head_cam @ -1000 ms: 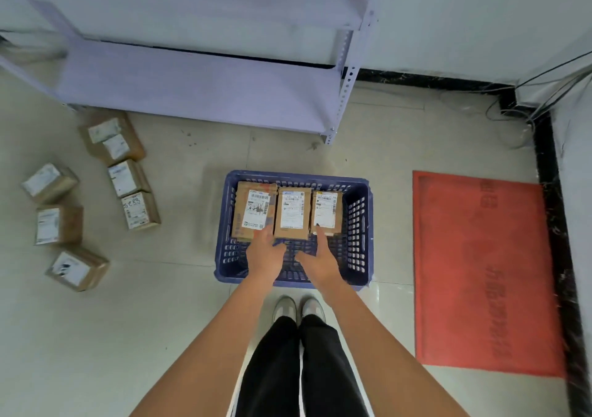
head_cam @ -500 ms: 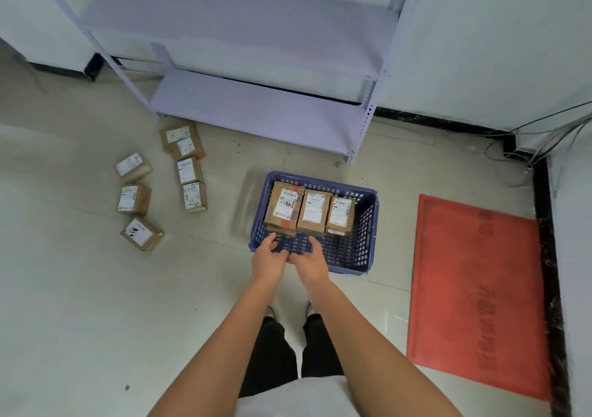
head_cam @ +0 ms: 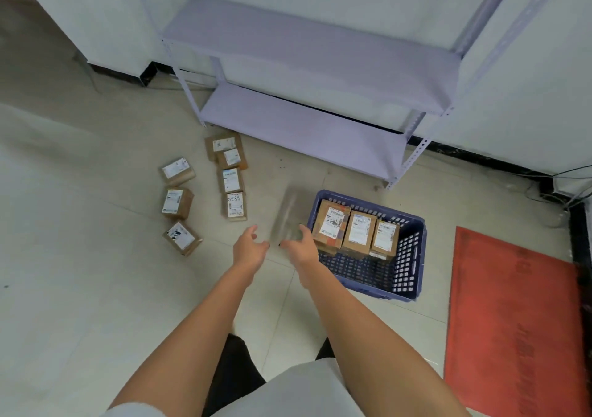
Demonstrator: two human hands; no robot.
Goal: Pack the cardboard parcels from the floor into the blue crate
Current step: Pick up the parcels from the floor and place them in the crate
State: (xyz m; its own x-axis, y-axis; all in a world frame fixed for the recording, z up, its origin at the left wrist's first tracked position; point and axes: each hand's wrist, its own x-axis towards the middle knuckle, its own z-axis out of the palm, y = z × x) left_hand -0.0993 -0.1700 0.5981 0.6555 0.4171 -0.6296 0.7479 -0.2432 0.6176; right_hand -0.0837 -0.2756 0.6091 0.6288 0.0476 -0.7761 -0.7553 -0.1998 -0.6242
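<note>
The blue crate (head_cam: 413,256) stands on the floor right of centre with three labelled cardboard parcels (head_cam: 357,231) side by side against its far wall. Several more labelled parcels (head_cam: 235,205) lie scattered on the tiles to the left. My left hand (head_cam: 250,248) and my right hand (head_cam: 301,247) hover above the floor just left of the crate, fingers relaxed and holding nothing. The right hand is beside the crate's left corner.
A pale purple metal shelf unit (head_cam: 304,128) stands against the wall behind the parcels and crate. A red mat (head_cam: 512,320) lies on the floor right of the crate. Cables (head_cam: 563,186) run along the wall at far right.
Both hands have come out of the crate and moved left, off its near rim. The view has risen and turned left, showing more of the scattered parcels.
</note>
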